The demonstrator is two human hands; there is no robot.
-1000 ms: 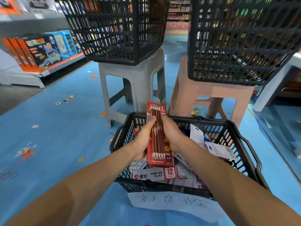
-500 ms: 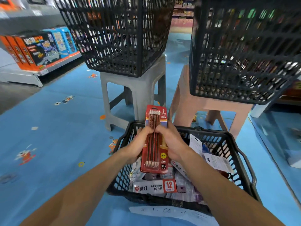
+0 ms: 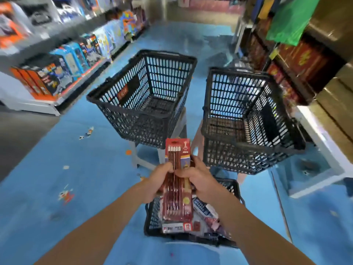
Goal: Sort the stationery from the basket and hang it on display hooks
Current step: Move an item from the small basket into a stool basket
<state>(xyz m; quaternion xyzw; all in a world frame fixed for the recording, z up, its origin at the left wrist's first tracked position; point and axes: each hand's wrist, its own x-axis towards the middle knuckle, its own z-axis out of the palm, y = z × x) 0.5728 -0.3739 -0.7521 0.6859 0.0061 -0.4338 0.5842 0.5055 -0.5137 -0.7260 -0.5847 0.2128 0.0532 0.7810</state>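
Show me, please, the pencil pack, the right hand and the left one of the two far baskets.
pencil pack [image 3: 176,199]: head view, on the pencils in its lower half.
right hand [image 3: 198,180]: head view, on the back of the hand.
left far basket [image 3: 137,127]: head view, on its near mesh wall.

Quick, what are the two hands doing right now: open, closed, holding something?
Left hand: closed on the red pencil pack, gripping its left edge.
Right hand: closed on the same pack, gripping its right edge.
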